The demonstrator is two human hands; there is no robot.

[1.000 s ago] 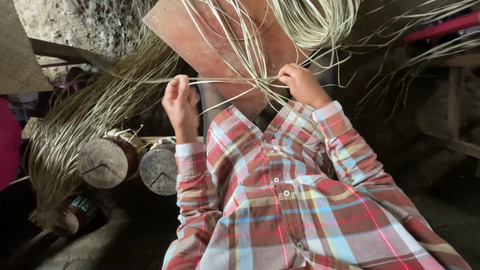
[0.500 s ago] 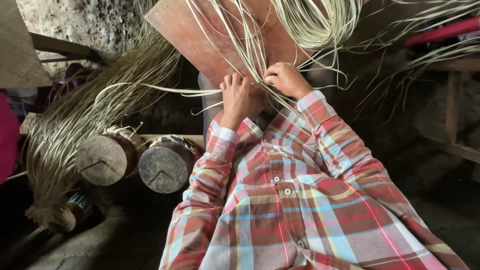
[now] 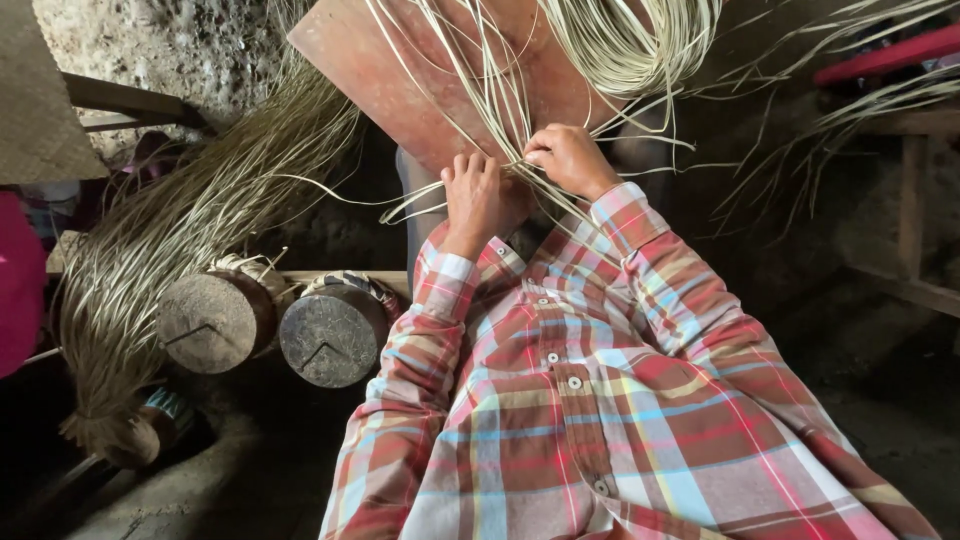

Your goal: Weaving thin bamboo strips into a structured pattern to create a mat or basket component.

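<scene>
— Straw strands [image 3: 480, 110], pale and thin, fan out over the reddish wooden board [image 3: 400, 70] at the far side, and both hands meet right where they gather, at the board's near edge.

— What are the fingers doing?

— Left hand [image 3: 478, 200] has its fingers curled down and pressed together over a small bunch of strands. Right hand [image 3: 568, 160] is just beside it, touching it I'd say, fingers pinching a few strands against the thumb. Neither hand is spread.

— How would that stuff handle, do you think?

— Light as anything, by the look of it. Springy too: the loose ends arc off left and right instead of hanging limp. I'd judge it stiff enough to kink or split if bent sharply, and smooth enough to slip out of a loose pinch. Best taken close to the crossing point, where the hands are, not out at the free tips.

— And round about?

— A big hank of the same straw [image 3: 180, 240] sweeps down on the left, draped over two round wooden blocks [image 3: 270, 320] lying on their sides. More of it bunches thickly at the far top [image 3: 630, 40]. A woven mat [image 3: 40, 100] shows at the far left, with a rough stone wall [image 3: 190, 40] behind. The person's plaid shirt [image 3: 600, 400] fills the near side.
</scene>
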